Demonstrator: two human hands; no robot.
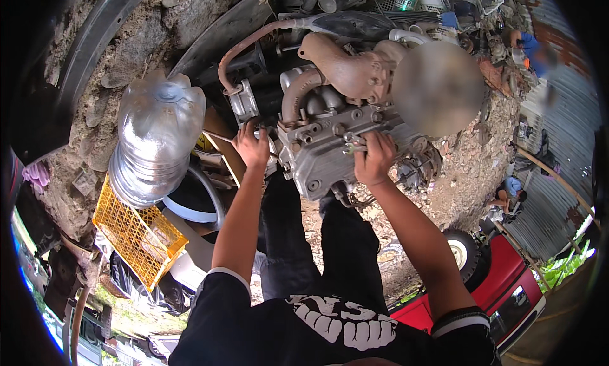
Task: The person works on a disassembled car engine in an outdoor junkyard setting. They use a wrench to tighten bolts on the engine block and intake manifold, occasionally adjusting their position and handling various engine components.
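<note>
A large dull-grey engine [330, 153] stands in front of me, with rusty manifold pipes [349, 68] on its far side. My right hand [374, 160] is closed over the top cover, gripping what looks like a shiny metal wrench [353, 141]. Its end pokes out by the thumb, close to the bolts. At the engine's left edge, my left hand [252, 149] has its fingers curled around a thin metal rod [217, 136] that sticks out leftward. The rod's other end is hidden by the hand and engine. A blurred patch covers the engine's far right.
To the left are a big clear plastic bottle [155, 128] and a yellow plastic crate [139, 233]. Scrap parts and a curved hose [254, 39] lie beyond the engine. A red vehicle [501, 283] stands at lower right; people are by the corrugated metal wall [558, 137].
</note>
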